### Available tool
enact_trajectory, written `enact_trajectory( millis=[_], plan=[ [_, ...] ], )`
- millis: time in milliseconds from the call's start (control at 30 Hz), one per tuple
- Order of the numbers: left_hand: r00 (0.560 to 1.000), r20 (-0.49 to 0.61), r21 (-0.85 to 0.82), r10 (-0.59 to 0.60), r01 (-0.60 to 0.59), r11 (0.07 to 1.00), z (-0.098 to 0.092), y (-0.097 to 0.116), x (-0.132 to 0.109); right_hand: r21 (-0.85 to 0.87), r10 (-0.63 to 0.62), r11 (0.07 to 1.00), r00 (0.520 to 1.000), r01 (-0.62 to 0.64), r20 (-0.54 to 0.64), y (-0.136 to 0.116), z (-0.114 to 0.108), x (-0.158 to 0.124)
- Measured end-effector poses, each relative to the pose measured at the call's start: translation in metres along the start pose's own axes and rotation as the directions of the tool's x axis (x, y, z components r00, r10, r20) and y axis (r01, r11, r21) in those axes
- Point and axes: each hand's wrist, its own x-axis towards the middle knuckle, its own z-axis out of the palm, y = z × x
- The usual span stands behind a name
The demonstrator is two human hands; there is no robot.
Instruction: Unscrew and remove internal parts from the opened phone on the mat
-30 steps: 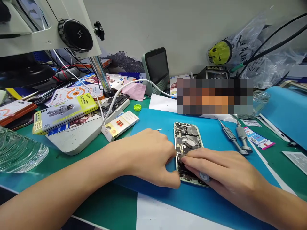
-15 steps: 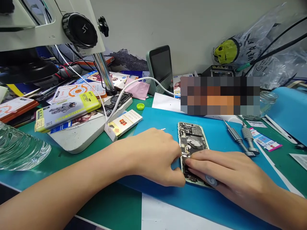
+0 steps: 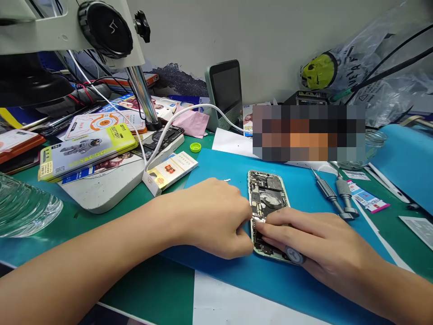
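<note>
An opened phone lies face-up on a blue mat, its circuit boards and dark inner parts bare. At its left edge, my left hand is closed with curled fingers; the fingertips are hidden, so what they hold cannot be made out. My right hand reaches over the lower half of the phone, with thumb and fingers bent down onto its inner parts. Beneath those fingers shows a grey round cap with a white mark, like the end of a screwdriver; its shaft is hidden.
Two metal screwdrivers lie right of the phone. To the left are a cigarette box, a green cap, a battery package and a water bottle. A microscope overhangs the upper left. A screen device stands behind.
The whole view has shifted slightly, moving most things a little left and up. Both hands stay at the phone; the grey cap under my right fingers has turned and looks darker.
</note>
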Motion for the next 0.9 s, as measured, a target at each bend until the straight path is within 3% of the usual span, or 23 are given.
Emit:
enact_trajectory(
  millis=[433,900],
  plan=[
    [1.0,0.0,0.021,-0.003,0.003,1.0,0.0006,-0.0005,0.0006,0.054,0.014,0.998,0.998,-0.017,0.058,0.005,-0.0019,-0.0035],
    [1.0,0.019,0.002,-0.007,0.007,1.0,-0.0006,-0.0015,0.0015,-0.007,0.023,1.0,0.994,-0.022,0.109,0.0038,-0.0069,0.001]
  ],
)
